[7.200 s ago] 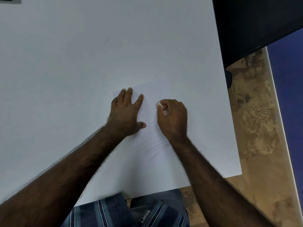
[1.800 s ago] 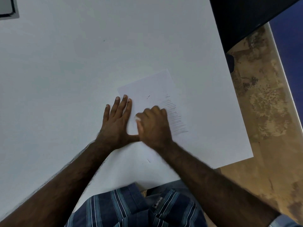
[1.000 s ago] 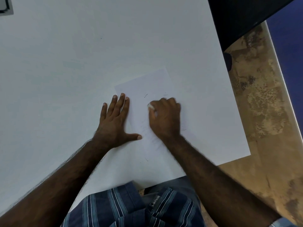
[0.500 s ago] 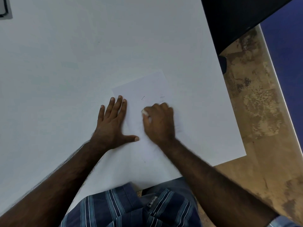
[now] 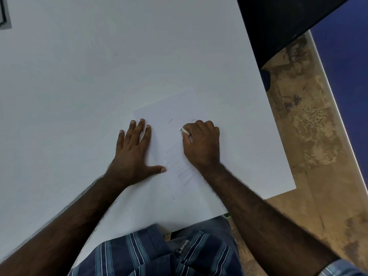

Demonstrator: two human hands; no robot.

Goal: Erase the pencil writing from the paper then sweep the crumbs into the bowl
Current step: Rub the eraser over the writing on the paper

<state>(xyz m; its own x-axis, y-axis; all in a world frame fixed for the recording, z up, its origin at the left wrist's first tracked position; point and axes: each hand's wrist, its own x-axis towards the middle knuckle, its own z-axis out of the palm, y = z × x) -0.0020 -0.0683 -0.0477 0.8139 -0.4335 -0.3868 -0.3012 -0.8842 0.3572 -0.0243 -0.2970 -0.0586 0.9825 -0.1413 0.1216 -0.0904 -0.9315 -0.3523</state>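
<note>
The erasing step was in hand: the left hand point(image 5: 133, 154) lay flat, fingers spread, pinning the paper's point(image 5: 169, 108) left edge on the table point(image 5: 79, 76), while the right hand point(image 5: 202, 144) pinched an eraser point(image 5: 184, 131) mid-sheet, faint near lines apparently wanting rubbing next, no bowl in view.

White paper point(image 5: 171, 108), white table point(image 5: 99, 76), blue striped shirt point(image 5: 139, 253).

A white table point(image 5: 99, 76) stands over a mottled tan floor point(image 5: 310, 136) beside a blue wall point(image 5: 346, 66).
</note>
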